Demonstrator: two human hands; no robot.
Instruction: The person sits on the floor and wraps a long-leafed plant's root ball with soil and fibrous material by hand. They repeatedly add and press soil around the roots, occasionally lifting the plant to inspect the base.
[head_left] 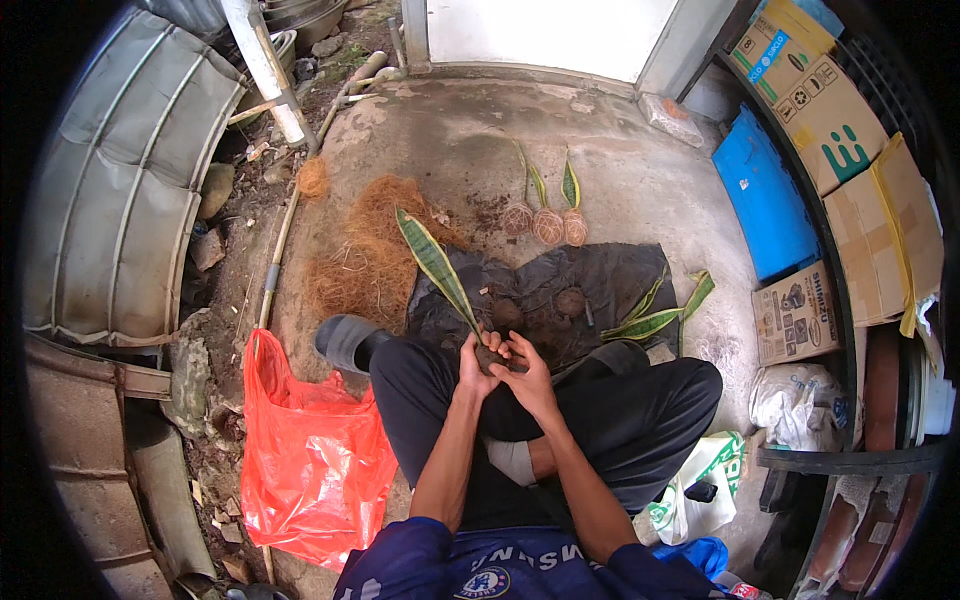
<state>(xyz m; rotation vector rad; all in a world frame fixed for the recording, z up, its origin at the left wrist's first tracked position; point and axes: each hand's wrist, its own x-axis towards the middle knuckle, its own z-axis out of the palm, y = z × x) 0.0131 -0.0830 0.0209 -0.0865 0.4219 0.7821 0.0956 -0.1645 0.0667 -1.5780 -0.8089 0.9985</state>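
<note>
Above my crossed legs, my left hand and my right hand are closed together around the dark soil ball at the base of a snake plant leaf. The leaf is green with yellow edges and tilts up to the left. Fingers hide most of the soil ball. Just beyond, a black plastic sheet carries two round soil balls, a nearer one and a right one. Loose snake plant leaves lie at its right edge. Farther off stand three string-wrapped balls, each with an upright leaf.
Brown coconut fibre is heaped left of the sheet. A red plastic bag lies at my left, a white and green bag at my right. A blue crate and cardboard boxes line the right side; metal sheeting stands left.
</note>
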